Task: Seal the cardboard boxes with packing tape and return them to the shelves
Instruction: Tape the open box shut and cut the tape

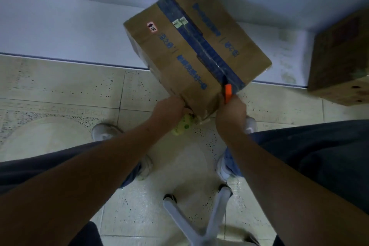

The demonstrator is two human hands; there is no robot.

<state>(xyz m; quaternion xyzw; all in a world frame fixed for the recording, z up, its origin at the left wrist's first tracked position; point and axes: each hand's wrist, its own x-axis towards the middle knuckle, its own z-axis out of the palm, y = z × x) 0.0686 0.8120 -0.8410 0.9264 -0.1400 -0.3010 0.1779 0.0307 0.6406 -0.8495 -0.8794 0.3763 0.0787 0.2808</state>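
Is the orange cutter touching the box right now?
Touching. The head view shows the orange cutter, gripped by the right hand, lying against the cardboard box at its taped near edge.

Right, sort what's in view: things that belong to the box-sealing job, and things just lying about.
Job:
- cardboard box with blue tape along its seam
- orange tool, gripped by right hand
- left hand at the box corner
- second box on the shelf

Lying about:
- chair base
- yellow-green object, unclear

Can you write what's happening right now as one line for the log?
left hand: grips box corner | right hand: holds orange tool at blue tape seam | cardboard box: tilted over shelf edge | second box: on shelf
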